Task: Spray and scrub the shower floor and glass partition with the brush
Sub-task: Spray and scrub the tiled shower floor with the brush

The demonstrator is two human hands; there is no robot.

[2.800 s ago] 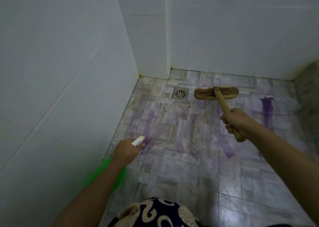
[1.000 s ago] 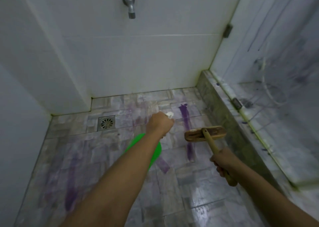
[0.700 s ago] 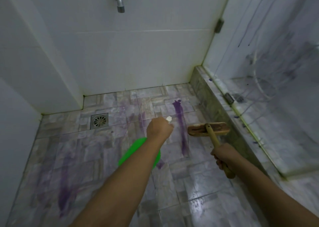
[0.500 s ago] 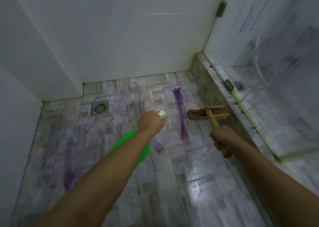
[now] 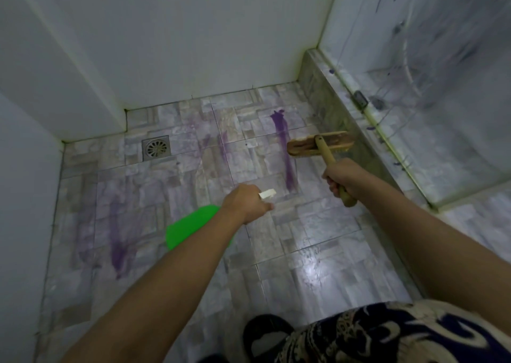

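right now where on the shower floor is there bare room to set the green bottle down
Bare tile lies between the floor drain and the left wall, and in front of the left hand toward the dark slipper. It is crowded on the right, where the brush in the right hand sits against the stone kerb.

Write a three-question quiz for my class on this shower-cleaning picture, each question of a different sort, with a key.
1. True or false: the right hand grips the wooden brush.
2. The left hand holds: A) a sponge B) a green spray bottle C) nothing.
3. Fill in: the darkest purple streak lies between the floor drain and the ____ head.

Key: 1 true; 2 B; 3 brush.
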